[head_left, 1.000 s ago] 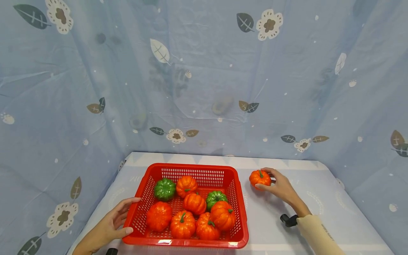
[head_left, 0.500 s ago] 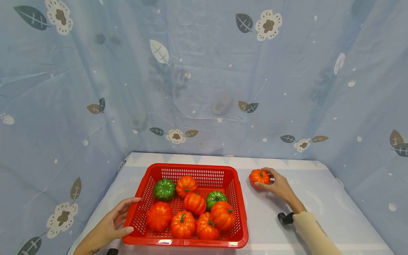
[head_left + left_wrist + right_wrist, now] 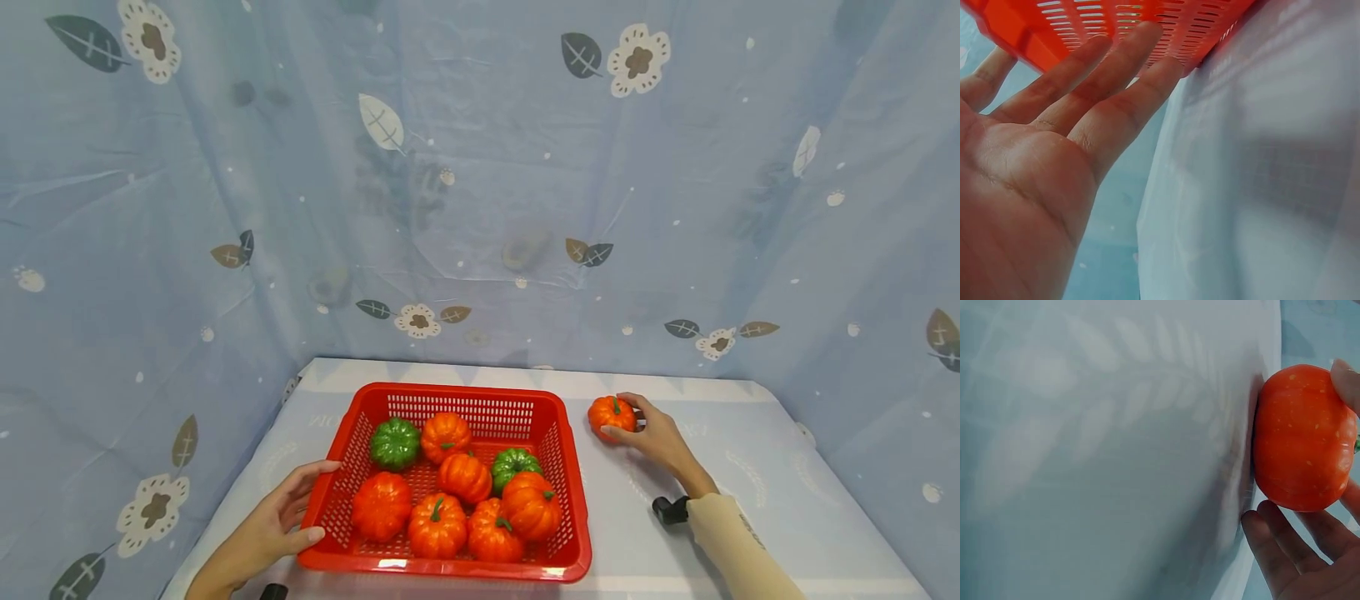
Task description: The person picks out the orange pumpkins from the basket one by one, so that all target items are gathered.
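A red plastic basket holds several small orange pumpkins and two green ones, a pumpkin at its back left and a pumpkin toward the right. Along the basket's left side, my left hand rests with thumb and fingers spread. Its fairly straight fingers touch the slotted wall in the left wrist view. Right of the basket, my right hand holds a lone orange pumpkin between thumb and fingers. The right wrist view shows this pumpkin at the table surface, thumb against one side and fingertips at the other.
The table has a pale patterned cover. A blue floral curtain stands behind it and along both sides. A black wrist-worn device sticks out by the right sleeve.
The view has shifted slightly, moving the whole scene a little to the right. Both hands keep their places, the left at the basket and the right on the orange pumpkin.
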Motion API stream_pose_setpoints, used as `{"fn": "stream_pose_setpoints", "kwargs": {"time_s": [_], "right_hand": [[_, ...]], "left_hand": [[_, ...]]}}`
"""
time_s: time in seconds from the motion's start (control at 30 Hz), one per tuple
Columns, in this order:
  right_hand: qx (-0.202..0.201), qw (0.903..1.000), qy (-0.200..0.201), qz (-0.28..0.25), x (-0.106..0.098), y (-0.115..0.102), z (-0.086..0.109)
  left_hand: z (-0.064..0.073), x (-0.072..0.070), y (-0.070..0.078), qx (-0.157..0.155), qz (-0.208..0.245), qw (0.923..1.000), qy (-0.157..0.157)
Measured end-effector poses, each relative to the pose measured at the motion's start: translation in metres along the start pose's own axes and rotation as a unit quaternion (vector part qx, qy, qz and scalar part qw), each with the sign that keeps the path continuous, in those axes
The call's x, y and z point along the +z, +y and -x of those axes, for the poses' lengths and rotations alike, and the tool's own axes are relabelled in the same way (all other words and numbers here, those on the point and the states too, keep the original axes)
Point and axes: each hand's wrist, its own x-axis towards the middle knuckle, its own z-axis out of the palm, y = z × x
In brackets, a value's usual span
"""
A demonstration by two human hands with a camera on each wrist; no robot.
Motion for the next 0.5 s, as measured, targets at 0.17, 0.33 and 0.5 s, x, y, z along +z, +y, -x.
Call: {"fn": "stream_pose_setpoints", "kwargs": {"time_s": [0.17,0.33,0.5], "right_hand": [[0.014,0.9998,-0.012,0.007,-0.0001,-0.0013,0.0008],[0.025,0.9994,-0.022,0.012,-0.0013,-0.0042,0.0023],[0.019,0.9995,-0.02,0.012,-0.0064,-0.0083,0.0042]], "left_hand": [[-0.0019,0.0,-0.0007,0.002,0.005,1.0,-0.001],[-0.0023,0.0001,-0.0007,0.003,0.008,1.0,-0.002],[-0.0025,-0.0013,0.0,0.001,0.009,0.9999,-0.007]]}}
